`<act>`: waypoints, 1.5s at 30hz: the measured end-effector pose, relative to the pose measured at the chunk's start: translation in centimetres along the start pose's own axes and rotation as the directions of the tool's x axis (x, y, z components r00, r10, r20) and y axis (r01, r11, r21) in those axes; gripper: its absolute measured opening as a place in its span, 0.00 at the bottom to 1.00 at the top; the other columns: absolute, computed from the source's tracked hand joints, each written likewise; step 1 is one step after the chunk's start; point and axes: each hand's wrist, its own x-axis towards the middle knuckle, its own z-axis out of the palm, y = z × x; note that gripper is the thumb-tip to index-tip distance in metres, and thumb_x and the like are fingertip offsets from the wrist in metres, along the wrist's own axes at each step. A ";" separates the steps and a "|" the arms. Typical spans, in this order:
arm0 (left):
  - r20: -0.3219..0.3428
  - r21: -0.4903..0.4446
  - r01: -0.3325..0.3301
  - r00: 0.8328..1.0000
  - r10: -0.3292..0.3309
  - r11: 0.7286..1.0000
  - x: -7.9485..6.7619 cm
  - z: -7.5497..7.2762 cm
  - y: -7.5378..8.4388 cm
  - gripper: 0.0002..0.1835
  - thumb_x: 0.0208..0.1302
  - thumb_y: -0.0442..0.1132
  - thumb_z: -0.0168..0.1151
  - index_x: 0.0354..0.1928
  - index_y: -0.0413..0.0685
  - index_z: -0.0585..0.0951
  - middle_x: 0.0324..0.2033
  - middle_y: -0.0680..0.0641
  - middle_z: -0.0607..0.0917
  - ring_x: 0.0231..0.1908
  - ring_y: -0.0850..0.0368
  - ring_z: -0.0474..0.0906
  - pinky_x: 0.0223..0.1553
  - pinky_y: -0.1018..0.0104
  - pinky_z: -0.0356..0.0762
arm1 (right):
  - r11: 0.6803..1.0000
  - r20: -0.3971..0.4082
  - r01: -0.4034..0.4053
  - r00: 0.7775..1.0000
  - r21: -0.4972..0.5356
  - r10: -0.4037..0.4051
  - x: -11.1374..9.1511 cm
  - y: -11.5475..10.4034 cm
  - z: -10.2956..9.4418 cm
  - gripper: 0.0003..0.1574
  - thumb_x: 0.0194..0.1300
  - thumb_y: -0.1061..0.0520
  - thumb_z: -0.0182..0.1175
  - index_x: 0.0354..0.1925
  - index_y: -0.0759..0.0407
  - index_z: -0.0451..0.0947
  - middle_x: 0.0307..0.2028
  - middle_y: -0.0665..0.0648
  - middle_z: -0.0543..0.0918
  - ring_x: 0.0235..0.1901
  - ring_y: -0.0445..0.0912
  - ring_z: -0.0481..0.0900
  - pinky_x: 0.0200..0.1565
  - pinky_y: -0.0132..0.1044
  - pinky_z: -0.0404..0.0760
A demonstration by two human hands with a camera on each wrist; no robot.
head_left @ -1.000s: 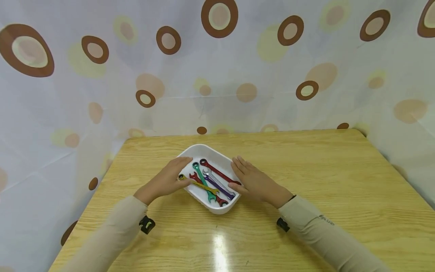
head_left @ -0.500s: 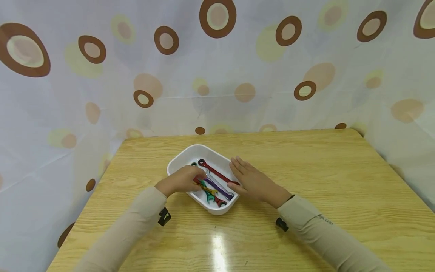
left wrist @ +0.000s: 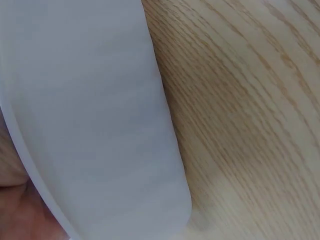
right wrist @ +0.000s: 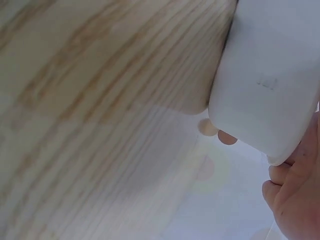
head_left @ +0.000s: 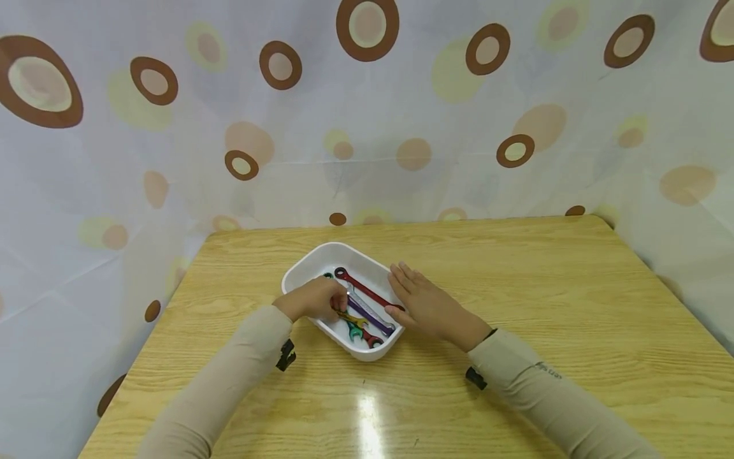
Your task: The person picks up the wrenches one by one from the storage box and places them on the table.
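Observation:
A white plastic tray (head_left: 367, 356) holds several coloured wrenches. My left hand (head_left: 315, 299) reaches over its left rim, thumb and curled fingers pinching a yellow wrench (head_left: 357, 319), whose open end sticks out to the right. Beneath that lie a green wrench (head_left: 355, 333) and a red one, both partly covered. A purple wrench (head_left: 369, 315), a silver one and a long red wrench (head_left: 369, 291) slant across the middle. Against the tray's right rim rests my right hand (head_left: 430, 306), its fingers straight. The left wrist view shows mostly the tray's outer wall (left wrist: 100, 120).
The tray stands on a wood-grain table (head_left: 516, 268), left of its middle. Behind and at the sides hangs a white cloth with brown and yellow circles (head_left: 413, 156). Black wrist cameras (head_left: 285, 355) sit under both sleeves.
My left hand has left the tray's left rim, moved right into the tray and closed its fingers on the yellow wrench. My right hand stays at the right rim.

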 end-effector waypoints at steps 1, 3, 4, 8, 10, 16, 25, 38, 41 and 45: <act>0.002 0.002 0.007 1.000 -0.007 1.000 0.0 0.0 0.0 0.10 0.48 0.25 0.70 0.26 0.46 0.79 0.24 0.54 0.78 0.29 0.61 0.72 0.35 0.70 0.74 | 1.000 -0.005 0.005 1.000 -0.010 -0.005 0.0 0.0 0.0 0.44 0.75 0.40 0.41 0.71 0.71 0.49 0.73 0.68 0.49 0.73 0.59 0.44 0.71 0.51 0.50; 0.007 0.005 0.018 1.000 -0.018 1.000 0.1 0.1 0.1 0.11 0.49 0.25 0.70 0.26 0.47 0.79 0.24 0.54 0.77 0.29 0.61 0.71 0.35 0.70 0.73 | 1.000 -0.007 0.008 1.000 -0.028 -0.008 -0.1 -0.1 0.1 0.43 0.75 0.40 0.41 0.71 0.71 0.49 0.73 0.68 0.49 0.73 0.59 0.44 0.71 0.51 0.50; 0.011 0.006 0.022 1.000 -0.022 1.000 0.1 0.1 0.1 0.11 0.49 0.25 0.70 0.26 0.47 0.78 0.24 0.54 0.77 0.29 0.61 0.71 0.35 0.70 0.73 | 1.000 -0.006 0.006 1.000 -0.031 -0.006 -0.1 0.0 0.1 0.43 0.75 0.40 0.40 0.72 0.70 0.49 0.73 0.68 0.49 0.73 0.59 0.44 0.72 0.51 0.50; 0.022 0.025 0.020 1.000 -0.020 0.999 0.3 0.2 0.1 0.12 0.48 0.26 0.71 0.25 0.47 0.77 0.24 0.54 0.76 0.29 0.61 0.70 0.35 0.70 0.72 | 1.000 -0.005 -0.001 1.000 -0.027 0.001 -0.1 0.0 0.2 0.43 0.75 0.39 0.39 0.72 0.70 0.48 0.73 0.67 0.48 0.73 0.58 0.43 0.72 0.50 0.49; 0.026 0.039 0.017 0.999 -0.018 0.999 0.4 0.3 0.0 0.13 0.47 0.26 0.71 0.25 0.48 0.77 0.23 0.54 0.75 0.29 0.62 0.70 0.35 0.71 0.72 | 1.000 -0.012 0.002 1.000 -0.027 -0.002 -0.1 0.0 0.3 0.43 0.75 0.40 0.40 0.72 0.70 0.48 0.73 0.67 0.49 0.73 0.58 0.43 0.72 0.51 0.49; 0.026 0.065 0.015 1.000 -0.017 0.998 0.5 0.2 0.1 0.13 0.47 0.27 0.72 0.25 0.49 0.76 0.23 0.55 0.75 0.29 0.62 0.70 0.35 0.71 0.71 | 1.000 -0.020 0.001 1.000 -0.024 -0.001 0.0 0.1 0.4 0.43 0.75 0.40 0.40 0.72 0.70 0.48 0.73 0.68 0.49 0.73 0.58 0.43 0.71 0.51 0.50; 0.017 0.066 0.026 0.999 -0.027 0.998 0.4 0.1 0.6 0.12 0.48 0.27 0.72 0.23 0.50 0.78 0.22 0.56 0.76 0.28 0.61 0.71 0.35 0.68 0.72 | 1.000 -0.008 -0.006 1.000 -0.019 0.006 0.0 0.3 0.6 0.44 0.75 0.39 0.39 0.72 0.69 0.48 0.73 0.66 0.47 0.74 0.57 0.42 0.72 0.50 0.49; -0.161 -0.090 -0.128 0.981 0.112 0.988 0.0 -2.3 0.1 0.09 0.51 0.32 0.73 0.27 0.47 0.79 0.25 0.54 0.79 0.29 0.63 0.73 0.35 0.70 0.75 | 1.000 -0.029 0.006 1.000 0.003 -0.006 0.0 0.3 0.6 0.43 0.75 0.40 0.40 0.72 0.70 0.49 0.73 0.67 0.49 0.73 0.57 0.43 0.72 0.51 0.50; -0.220 -0.142 -0.131 0.971 0.097 0.981 -0.2 -3.1 0.5 0.09 0.52 0.33 0.73 0.28 0.47 0.79 0.26 0.53 0.79 0.29 0.61 0.74 0.34 0.68 0.75 | 1.000 -0.031 0.004 0.999 -0.005 -0.004 0.0 0.3 0.6 0.43 0.75 0.39 0.40 0.72 0.70 0.49 0.73 0.67 0.49 0.73 0.57 0.43 0.72 0.50 0.50; -0.293 -0.210 -0.133 0.954 0.067 0.969 -0.6 -4.0 1.0 0.08 0.54 0.35 0.72 0.30 0.46 0.79 0.27 0.51 0.80 0.29 0.59 0.76 0.34 0.66 0.76 | 1.000 -0.031 0.001 1.000 0.001 -0.001 0.1 0.4 0.7 0.43 0.75 0.39 0.40 0.72 0.69 0.49 0.73 0.67 0.49 0.73 0.57 0.43 0.72 0.50 0.50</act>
